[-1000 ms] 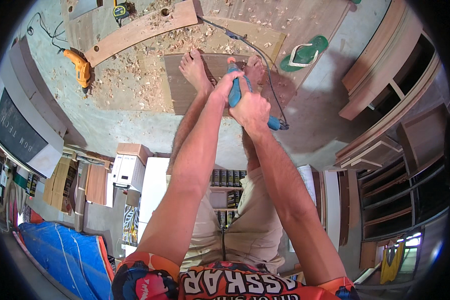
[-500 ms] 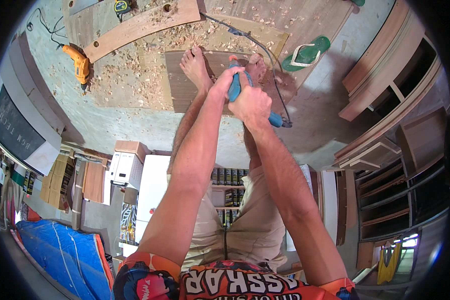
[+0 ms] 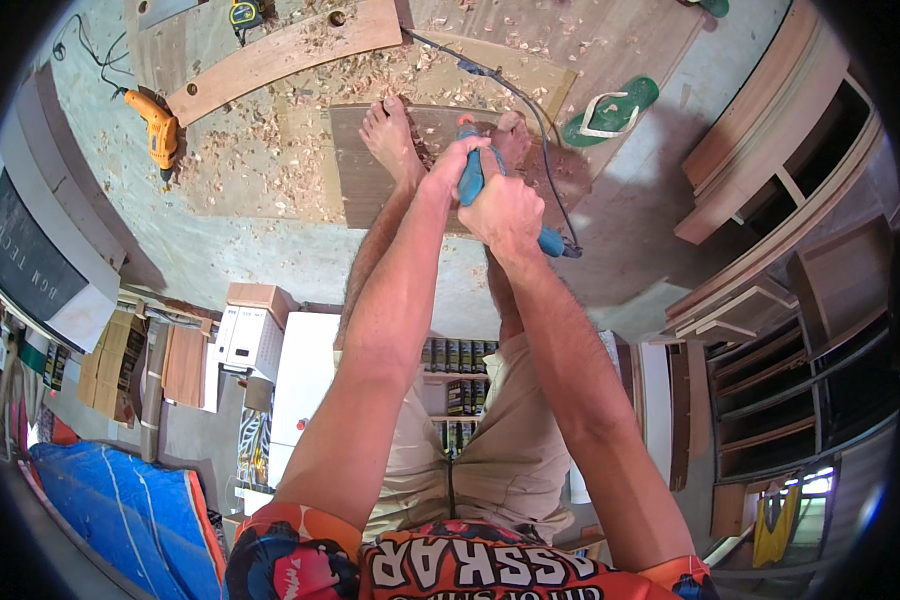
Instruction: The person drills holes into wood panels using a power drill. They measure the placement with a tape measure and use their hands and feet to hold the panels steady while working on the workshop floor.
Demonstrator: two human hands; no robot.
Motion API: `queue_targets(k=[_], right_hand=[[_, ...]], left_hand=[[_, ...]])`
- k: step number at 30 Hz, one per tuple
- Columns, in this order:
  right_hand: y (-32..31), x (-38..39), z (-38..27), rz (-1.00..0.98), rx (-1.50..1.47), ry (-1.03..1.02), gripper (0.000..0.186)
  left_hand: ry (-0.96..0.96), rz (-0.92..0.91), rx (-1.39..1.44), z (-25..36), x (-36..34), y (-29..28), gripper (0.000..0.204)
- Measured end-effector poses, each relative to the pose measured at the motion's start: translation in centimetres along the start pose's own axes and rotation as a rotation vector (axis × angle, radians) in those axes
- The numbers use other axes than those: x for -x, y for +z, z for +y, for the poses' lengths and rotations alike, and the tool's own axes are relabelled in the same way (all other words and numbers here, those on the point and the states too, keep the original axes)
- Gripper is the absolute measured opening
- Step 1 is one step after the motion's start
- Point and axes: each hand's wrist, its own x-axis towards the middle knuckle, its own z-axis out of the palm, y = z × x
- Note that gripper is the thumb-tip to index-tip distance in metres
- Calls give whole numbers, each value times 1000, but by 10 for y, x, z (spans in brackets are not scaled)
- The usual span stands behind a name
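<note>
Two hands, one blue tool (image 3: pixel 471 181), at 12 o'clock in the head view, over a brown board (image 3: pixel 362 182).

Left hand (image 3: pixel 453 168): fingers curled closed on the tool's front part, near its reddish tip (image 3: pixel 465 120); fingertips partly hidden.

Right hand (image 3: pixel 507 212): fingers wrapped tightly round the body behind, knuckles up; fingertips out of sight.

One dark cord (image 3: pixel 549 175), from the tool's rear end at 4 o'clock, looping upward.

Two bare feet on the board, either side of the tool: left foot (image 3: pixel 391 138) at 10 o'clock from it, right foot (image 3: pixel 513 143) just beside the tip.

Surroundings, from the tool: orange drill (image 3: pixel 157 130), 9 o'clock; curved plank (image 3: pixel 270 66), 10 o'clock; green sandal (image 3: pixel 625 108), 2 o'clock; shavings (image 3: pixel 260 145), scattered mostly 9 to 11.
</note>
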Motion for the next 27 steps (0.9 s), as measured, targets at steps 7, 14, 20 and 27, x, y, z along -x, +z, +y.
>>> queue_targets(k=[7, 14, 20, 27], right_hand=[[-3, -3, -2, -32, 36, -54, 70], [3, 1, -2, -11, -13, -23, 71], [2, 3, 4, -28, -38, 12, 73], [5, 6, 3, -29, -62, 22, 73]], left_hand=[[-25, -23, 28, 3, 3, -7, 26], [-49, -26, 14, 2, 2, -9, 22], [-22, -35, 19, -6, -1, -5, 20], [-51, -42, 42, -7, -2, -8, 25]])
